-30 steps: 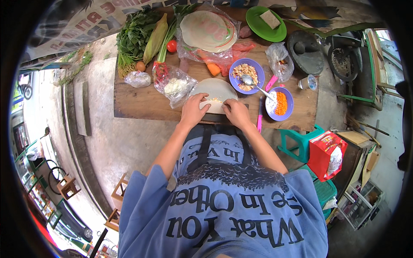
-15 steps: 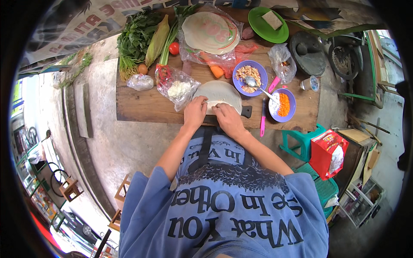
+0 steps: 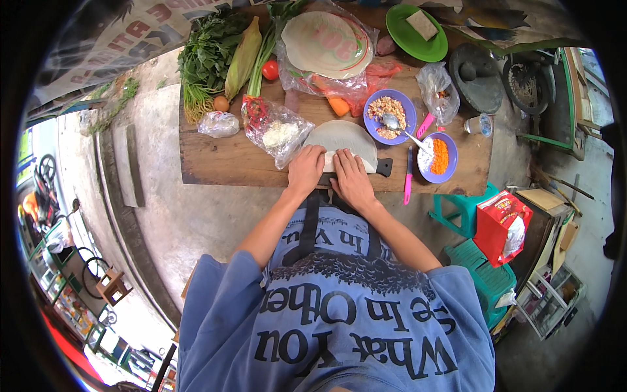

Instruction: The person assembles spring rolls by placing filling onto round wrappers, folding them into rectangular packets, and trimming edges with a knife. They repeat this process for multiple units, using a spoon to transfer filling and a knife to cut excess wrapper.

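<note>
A thin, pale round wrapper [image 3: 346,136] lies on a cutting board with a black handle [image 3: 385,168] at the table's near edge. Its near part is folded into a whitish roll [image 3: 329,162]. My left hand [image 3: 307,171] is closed at the roll's left end, fingers pressed together. Over its right part lies my right hand [image 3: 353,178], fingers close together and bent down on it; the thumbs are mostly hidden. Right of the board is a pink-handled knife [image 3: 408,179]. Beyond it a purple bowl [image 3: 453,171] holds orange bits and white powder.
Another purple bowl [image 3: 411,111] holds chopped filling and a spoon [image 3: 392,122]. Left of the board lies a plastic bag [image 3: 302,140] with white shreds. Farther back are leafy greens [image 3: 208,59], a tomato [image 3: 270,70], stacked round wrappers [image 3: 313,46], a green plate [image 3: 405,42] and a stone mortar [image 3: 480,85].
My right hand has shifted from bent fingertips to lying more over the roll, nearer my left hand. The whole view has swung slightly, moving the table things rightward.
</note>
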`<state>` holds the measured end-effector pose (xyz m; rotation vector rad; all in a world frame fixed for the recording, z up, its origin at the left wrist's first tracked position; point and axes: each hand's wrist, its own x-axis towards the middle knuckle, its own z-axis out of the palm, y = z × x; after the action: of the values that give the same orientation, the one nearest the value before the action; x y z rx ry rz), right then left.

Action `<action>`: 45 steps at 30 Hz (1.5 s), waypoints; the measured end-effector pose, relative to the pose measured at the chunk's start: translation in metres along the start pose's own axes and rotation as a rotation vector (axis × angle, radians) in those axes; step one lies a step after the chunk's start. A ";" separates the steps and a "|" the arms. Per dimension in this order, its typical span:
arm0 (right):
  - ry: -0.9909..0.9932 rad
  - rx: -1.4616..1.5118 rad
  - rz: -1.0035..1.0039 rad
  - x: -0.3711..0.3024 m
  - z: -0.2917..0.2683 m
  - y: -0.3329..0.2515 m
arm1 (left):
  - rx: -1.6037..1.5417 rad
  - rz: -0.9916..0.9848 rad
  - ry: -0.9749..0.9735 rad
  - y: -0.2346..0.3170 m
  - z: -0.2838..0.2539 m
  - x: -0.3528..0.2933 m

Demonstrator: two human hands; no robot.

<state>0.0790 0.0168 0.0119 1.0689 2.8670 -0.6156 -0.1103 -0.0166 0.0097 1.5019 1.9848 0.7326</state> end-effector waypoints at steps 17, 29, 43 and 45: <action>-0.016 -0.099 -0.038 -0.015 0.030 -0.003 | 0.115 0.164 -0.025 0.003 0.002 -0.011; 0.050 -0.017 0.011 -0.025 0.042 0.012 | 0.396 0.293 -0.510 -0.001 0.001 -0.048; -0.029 -0.010 0.027 -0.024 0.027 0.011 | 0.554 0.320 -0.496 0.002 0.006 -0.048; -0.046 0.016 0.029 -0.022 0.015 0.009 | 0.611 0.312 -0.443 0.008 0.006 -0.050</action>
<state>0.1001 0.0036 -0.0013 1.0814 2.8076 -0.6536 -0.0886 -0.0622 0.0156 2.1301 1.7165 -0.1350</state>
